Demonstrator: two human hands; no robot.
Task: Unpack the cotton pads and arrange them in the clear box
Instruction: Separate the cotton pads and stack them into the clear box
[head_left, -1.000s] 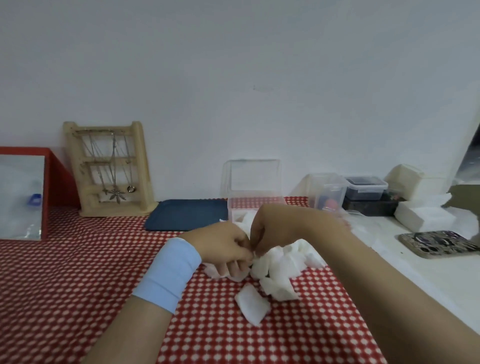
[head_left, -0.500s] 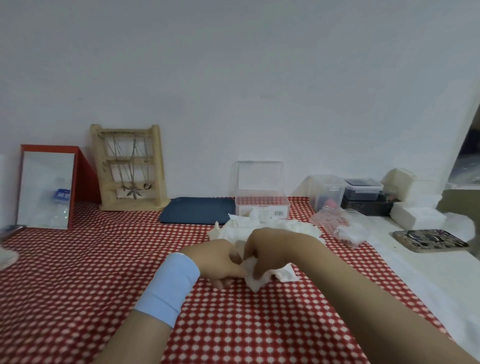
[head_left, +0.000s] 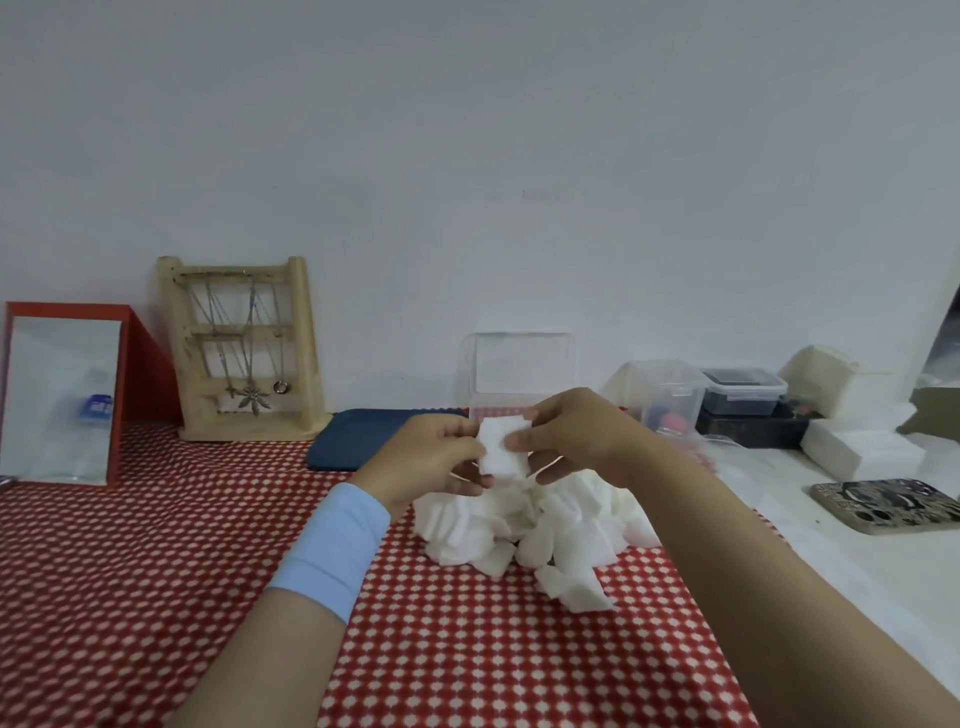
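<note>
Squaring up a small stack (head_left: 501, 449) of cotton pads above the big heap (head_left: 545, 525).
Spread on the red dotted cloth (head_left: 156, 597), the loose heap, likely tipped out for easy picking; just behind, the clear box (head_left: 519, 364), lid up, ready for filling. Left hand (head_left: 426, 457) and right hand (head_left: 576, 441) held up, close together, each pinching one side of the stack, likely to make the edges even.

Soft, even, fairly dim light casts barely any shadow on the red-and-white checked cloth (head_left: 156, 597). The heap of white square cotton pads (head_left: 530, 519) washes out, edges merging. Focus is soft throughout; wide-angle bending shows toward the frame's edges.
</note>
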